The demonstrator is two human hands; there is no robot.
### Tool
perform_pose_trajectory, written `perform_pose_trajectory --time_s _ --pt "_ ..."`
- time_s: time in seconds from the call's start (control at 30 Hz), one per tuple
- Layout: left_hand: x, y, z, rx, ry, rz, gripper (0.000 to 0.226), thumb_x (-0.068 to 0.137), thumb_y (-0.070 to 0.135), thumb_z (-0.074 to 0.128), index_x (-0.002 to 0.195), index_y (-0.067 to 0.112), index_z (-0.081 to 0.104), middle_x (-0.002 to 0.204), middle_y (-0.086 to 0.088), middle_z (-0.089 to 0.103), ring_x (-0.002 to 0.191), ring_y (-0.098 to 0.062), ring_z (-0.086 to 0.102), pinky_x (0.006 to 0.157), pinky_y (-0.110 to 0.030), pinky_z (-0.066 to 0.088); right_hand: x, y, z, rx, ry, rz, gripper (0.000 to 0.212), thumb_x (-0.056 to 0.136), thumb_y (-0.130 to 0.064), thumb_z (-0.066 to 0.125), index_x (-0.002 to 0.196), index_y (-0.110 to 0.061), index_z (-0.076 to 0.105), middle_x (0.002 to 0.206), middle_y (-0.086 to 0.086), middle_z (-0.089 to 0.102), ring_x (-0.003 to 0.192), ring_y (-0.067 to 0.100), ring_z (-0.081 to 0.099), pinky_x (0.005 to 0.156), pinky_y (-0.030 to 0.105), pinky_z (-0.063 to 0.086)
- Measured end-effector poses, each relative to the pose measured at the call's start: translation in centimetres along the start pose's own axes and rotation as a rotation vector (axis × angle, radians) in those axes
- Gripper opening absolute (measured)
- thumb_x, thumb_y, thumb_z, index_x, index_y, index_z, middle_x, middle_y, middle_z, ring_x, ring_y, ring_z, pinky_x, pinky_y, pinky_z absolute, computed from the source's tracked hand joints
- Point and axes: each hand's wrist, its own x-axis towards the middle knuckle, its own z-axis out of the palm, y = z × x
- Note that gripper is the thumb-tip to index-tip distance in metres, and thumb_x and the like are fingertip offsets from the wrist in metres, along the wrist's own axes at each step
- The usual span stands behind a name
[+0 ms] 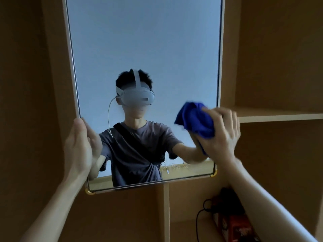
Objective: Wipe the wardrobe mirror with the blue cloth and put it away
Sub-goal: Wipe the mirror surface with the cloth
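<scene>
The mirror (143, 49) hangs on the wooden wardrobe (271, 58), its frame pale with small gold corner pieces at the bottom. The person's right hand (222, 131) is up against the glass near the lower right part of the mirror, fingers curled round a bunched blue cloth (195, 119) and pressing it to the surface. The cloth bulges out to the left of the hand, crumpled, and looks slightly blurred. The left hand (78, 147) rests at the mirror's left edge, low down, with the fingers fairly straight and wrapped just over the frame edge onto the glass; it holds nothing else.

In the glass there is the reflection of the person in a grey T-shirt with a dark strap across the chest and a white headset with a thin cable hanging from it.

To the right of the mirror a wardrobe shelf (279, 114) runs off toward the edge of the view. Below the mirror, in a lower compartment on the right, sits a red and dark object (239, 227) with a black cable (199, 222) looping beside it; what it is I cannot tell in the dim light.
</scene>
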Motion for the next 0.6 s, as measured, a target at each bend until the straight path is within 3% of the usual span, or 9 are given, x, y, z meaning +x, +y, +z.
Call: perform_pose_trajectory --time_s 0.07,0.13,0.23,0.3,0.33,0.43,0.5,0.6 --pt "-1.0 -0.9 -0.3 0.033 -0.002 0.017 0.045 0.107 0.042 0.021 0.071 0.026 0.042 0.041 0.028 0.052 0.04 0.016 0.048 0.04 -0.001 0.031 -4.8 -0.2 -1.4 -0.003 -0.097 -0.014 0.052 0.081 -0.043 0.08 0.12 -0.015 0.059 0.106 0.018 0.065 0.089 0.033 0.058 0.073 0.044 0.047" --pt "-1.0 -1.4 -0.8 0.031 0.005 0.009 0.049 0.108 0.042 0.021 0.068 0.024 0.043 0.041 0.023 0.052 0.038 0.01 0.048 0.038 -0.003 0.03 -8.1 0.0 -2.5 -0.022 -0.198 -0.046 0.059 0.078 -0.031 0.087 0.126 -0.016 0.056 0.117 0.014 0.059 0.095 0.034 0.057 0.077 0.047 0.047" --pt "-0.8 -1.7 -1.0 0.055 0.03 0.021 0.051 0.107 0.043 0.024 0.067 0.02 0.043 0.043 0.017 0.051 0.041 0.006 0.048 0.044 -0.006 0.032 -7.6 0.7 -2.9 -0.002 -0.264 -0.12 0.059 0.08 -0.029 0.086 0.129 -0.015 0.054 0.119 0.013 0.056 0.095 0.036 0.058 0.079 0.045 0.043" --pt "-0.7 -2.0 -1.0 0.085 0.046 0.027 0.044 0.107 0.045 0.025 0.072 0.029 0.047 0.058 0.018 0.058 0.052 0.017 0.051 0.057 -0.005 0.036 -4.5 0.6 -2.2 0.006 -0.219 -0.107 0.045 0.094 -0.041 0.069 0.127 -0.015 0.055 0.115 0.017 0.061 0.092 0.036 0.057 0.076 0.046 0.043" --pt "-0.7 -2.2 -1.0 0.086 0.052 0.022 0.04 0.106 0.046 0.025 0.076 0.034 0.049 0.068 0.017 0.058 0.058 0.023 0.051 0.063 -0.007 0.038 -2.5 0.6 -1.4 -0.001 -0.184 -0.057 0.042 0.095 -0.038 0.068 0.127 -0.016 0.055 0.113 0.018 0.062 0.093 0.035 0.055 0.076 0.047 0.044" --pt "-0.8 -2.0 -0.9 0.046 0.027 0.006 0.034 0.106 0.044 0.026 0.091 0.034 0.055 0.087 0.018 0.053 0.07 0.03 0.051 0.065 0.002 0.037 2.0 0.2 0.5 -0.05 -0.086 0.115 0.05 0.087 -0.032 0.079 0.128 -0.02 0.053 0.116 0.015 0.063 0.098 0.032 0.054 0.08 0.047 0.046" --pt "-1.0 -1.7 -0.9 0.046 0.014 0.022 0.033 0.107 0.04 0.025 0.09 0.031 0.052 0.084 0.017 0.049 0.066 0.028 0.051 0.062 0.005 0.036 2.1 -0.2 1.1 -0.079 -0.026 0.146 0.05 0.088 -0.039 0.081 0.127 -0.02 0.056 0.115 0.014 0.064 0.098 0.031 0.055 0.079 0.046 0.048" --pt "-1.3 -1.5 -0.7 0.056 0.029 0.055 0.037 0.108 0.035 0.024 0.077 0.031 0.043 0.063 0.016 0.052 0.053 0.022 0.049 0.054 0.003 0.035 -1.4 -0.7 0.3 -0.067 0.019 0.159 0.052 0.083 -0.033 0.086 0.124 -0.017 0.058 0.111 0.015 0.064 0.094 0.032 0.056 0.074 0.047 0.047"
